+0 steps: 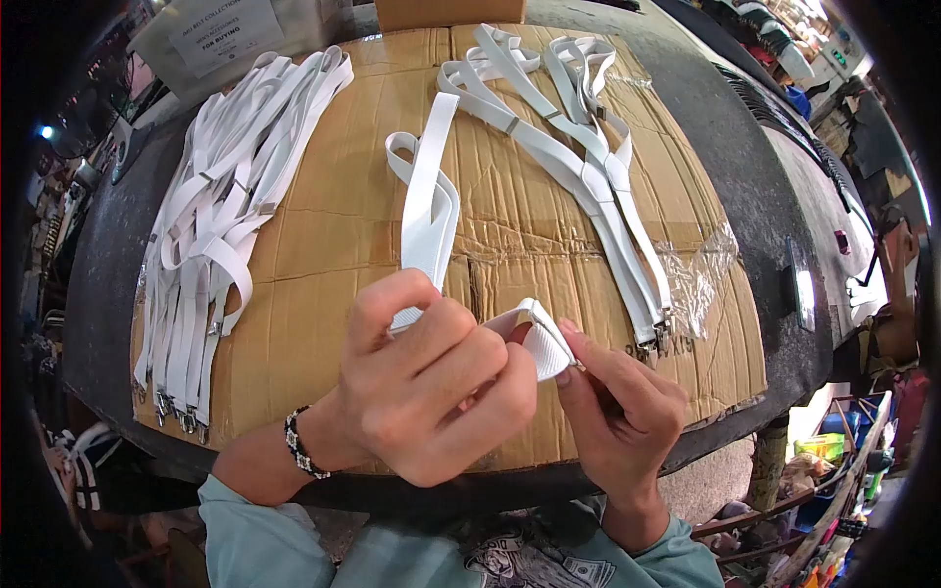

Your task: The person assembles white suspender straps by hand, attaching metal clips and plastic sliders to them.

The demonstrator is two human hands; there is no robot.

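A white elastic strap (pixel 431 206) runs up from my left hand (pixel 421 382), its loop lying on the cardboard. The left fingers are curled closed around the strap. A short folded part of the strap crosses to my right hand (pixel 622 407), where thumb and fingers pinch its end at a thin metal slider (pixel 551 333). The palm side of the left hand is hidden. To the right lie white suspenders (pixel 598 181) with metal clips at their lower end. At the left, a pile of white suspenders (pixel 221 186) is spread lengthwise, clips toward me.
A flattened cardboard sheet (pixel 314 323) covers the dark table (pixel 686 108). A translucent bin (pixel 221 44) with a paper label stands at the back left, a cardboard box (pixel 451 12) at the back. A phone-like object (pixel 801 284) lies by the right edge.
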